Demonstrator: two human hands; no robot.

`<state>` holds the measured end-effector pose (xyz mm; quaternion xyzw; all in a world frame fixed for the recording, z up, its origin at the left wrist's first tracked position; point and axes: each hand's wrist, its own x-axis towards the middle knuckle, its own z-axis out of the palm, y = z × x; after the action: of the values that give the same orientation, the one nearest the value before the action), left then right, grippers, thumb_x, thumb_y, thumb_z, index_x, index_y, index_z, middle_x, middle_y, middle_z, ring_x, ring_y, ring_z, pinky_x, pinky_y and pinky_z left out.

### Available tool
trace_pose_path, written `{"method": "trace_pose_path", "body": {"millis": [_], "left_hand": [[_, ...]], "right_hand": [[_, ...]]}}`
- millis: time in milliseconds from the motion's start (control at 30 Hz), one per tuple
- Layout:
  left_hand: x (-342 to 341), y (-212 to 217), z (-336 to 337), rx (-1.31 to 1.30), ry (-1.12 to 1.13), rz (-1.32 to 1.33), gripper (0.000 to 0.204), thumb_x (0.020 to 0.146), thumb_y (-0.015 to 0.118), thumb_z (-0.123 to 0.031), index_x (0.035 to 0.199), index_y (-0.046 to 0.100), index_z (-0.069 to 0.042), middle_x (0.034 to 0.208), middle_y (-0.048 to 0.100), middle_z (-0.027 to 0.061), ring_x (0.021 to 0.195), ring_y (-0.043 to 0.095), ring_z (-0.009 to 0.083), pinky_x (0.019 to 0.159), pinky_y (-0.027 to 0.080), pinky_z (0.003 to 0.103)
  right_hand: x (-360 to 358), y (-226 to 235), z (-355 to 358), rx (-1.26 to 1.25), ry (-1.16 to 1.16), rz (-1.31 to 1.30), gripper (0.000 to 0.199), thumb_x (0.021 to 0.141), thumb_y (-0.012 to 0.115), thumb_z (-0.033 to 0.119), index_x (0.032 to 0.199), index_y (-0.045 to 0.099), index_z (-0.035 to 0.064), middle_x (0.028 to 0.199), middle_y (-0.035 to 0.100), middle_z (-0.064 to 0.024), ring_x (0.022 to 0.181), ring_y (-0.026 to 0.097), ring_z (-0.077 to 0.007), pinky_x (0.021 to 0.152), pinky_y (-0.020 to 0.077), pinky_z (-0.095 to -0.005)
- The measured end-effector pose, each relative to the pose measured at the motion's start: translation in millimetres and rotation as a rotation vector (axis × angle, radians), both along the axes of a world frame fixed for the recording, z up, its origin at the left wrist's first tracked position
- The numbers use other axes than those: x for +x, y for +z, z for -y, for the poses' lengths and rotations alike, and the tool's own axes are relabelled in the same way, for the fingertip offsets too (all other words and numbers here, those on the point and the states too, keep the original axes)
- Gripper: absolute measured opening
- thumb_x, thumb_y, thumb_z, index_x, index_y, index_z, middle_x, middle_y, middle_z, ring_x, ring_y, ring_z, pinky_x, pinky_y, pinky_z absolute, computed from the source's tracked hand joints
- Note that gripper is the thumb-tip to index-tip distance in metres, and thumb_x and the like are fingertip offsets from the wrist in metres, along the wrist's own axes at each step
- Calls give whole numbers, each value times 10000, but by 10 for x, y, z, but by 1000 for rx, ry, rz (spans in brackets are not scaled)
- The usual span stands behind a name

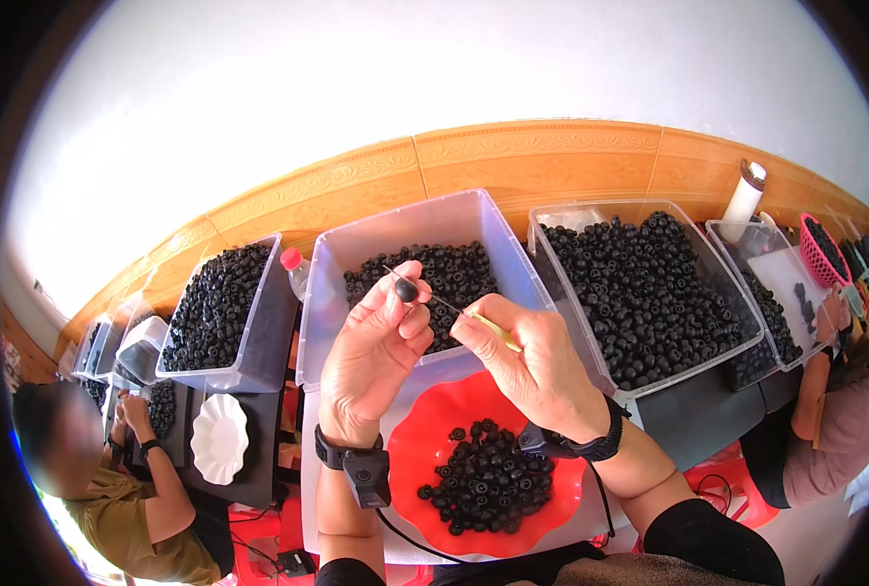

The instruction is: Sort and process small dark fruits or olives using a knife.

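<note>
Between the fingertips of my left hand (381,342) is a small black round bead-like piece (406,290). My right hand (537,366) grips a pick with a yellow handle (498,333). The pick's thin metal shaft runs up and left to the piece, and its tip shows beyond it. I cannot tell whether the shaft goes through the piece or behind it. Below my hands, a red scalloped bowl (408,410) holds a pile of similar black pieces (493,479), some with visible holes.
Beyond my hands stands a clear bluish bin (337,293) of black pieces, with another full bin (649,303) to its right. A further bin (215,303), a red-capped bottle (295,272) and a white scalloped dish (220,439) are at left. Co-workers sit on both sides.
</note>
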<state>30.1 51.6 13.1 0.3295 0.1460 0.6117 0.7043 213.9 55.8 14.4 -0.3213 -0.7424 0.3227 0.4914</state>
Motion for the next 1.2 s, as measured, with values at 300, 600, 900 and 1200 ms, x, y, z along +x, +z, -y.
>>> {"method": "trace_pose_path", "body": {"millis": [300, 600, 900, 1200], "left_hand": [[-5, -6, 9, 44, 20, -48, 342, 903, 600, -93, 1232, 550, -15, 1041, 608, 78, 733, 470, 98, 699, 409, 227], [29, 18, 16, 106, 169, -194, 398, 892, 607, -65, 1278, 521, -15, 1035, 610, 60, 734, 476, 73, 699, 409, 203], [60, 67, 43, 236, 329, -346, 430, 890, 585, -33, 1308, 481, -23, 1032, 609, 58, 714, 465, 51, 653, 389, 186], [81, 83, 53, 196, 325, -319, 433, 894, 577, -28, 1313, 466, -36, 1033, 618, 58, 714, 468, 53, 658, 394, 188]], "right_hand": [[-45, 1, 33, 96, -14, 75, 340, 911, 612, 327, 750, 529, 40, 536, 481, -153, 496, 524, -341, 458, 389, -389], [-60, -20, 46, 154, -34, 42, 314, 909, 618, 296, 748, 516, 47, 527, 482, -146, 503, 534, -347, 448, 388, -398], [-85, -20, 78, 172, -26, 79, 262, 897, 636, 260, 776, 526, 55, 557, 523, -138, 512, 553, -341, 449, 403, -398], [-103, -53, 70, 183, -40, 85, 265, 892, 640, 267, 787, 537, 47, 563, 537, -136, 523, 567, -334, 459, 415, -392]]}}
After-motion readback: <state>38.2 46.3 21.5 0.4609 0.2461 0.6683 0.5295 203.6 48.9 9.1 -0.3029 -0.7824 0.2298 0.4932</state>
